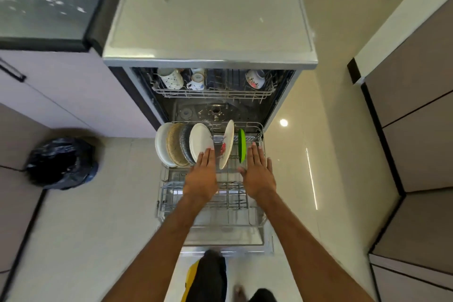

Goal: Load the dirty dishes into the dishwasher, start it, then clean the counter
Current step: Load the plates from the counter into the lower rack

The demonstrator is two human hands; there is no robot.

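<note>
A pale grey worktop (210, 19) with a steel front edge lies well beyond the fingers, capping the open steel dishwasher (196, 108). Its lower wire rack (220, 213) is pulled out over the dropped door and sits directly under both outstretched arms. The upper wire rack (215, 94) is farther in, past the fingertips. Off to the left of the left hand (202, 176), on the floor, is a bin lined with a black plastic bag (61, 163).

Six plates stand on edge at the far end of the lower rack. Four are packed together: a white round plate (160, 144), a tan speckled plate (174, 144), a grey speckled plate (185, 142) and a second white plate (199, 140). The left hand's fingers (207, 158) are straight and flat, holding nothing, their tips at that last plate's lower edge; I cannot tell whether they touch it.

A cream plate with a red pattern (229, 144) stands between the two hands. A bright green plate (242, 144) is just left of the right hand (258, 174), whose fingers (257, 154) are likewise flat, spread and empty.

In the upper rack are a white dotted mug (171, 78), a small blue-patterned cup (197, 81) and a flowered cup (256, 78).
</note>
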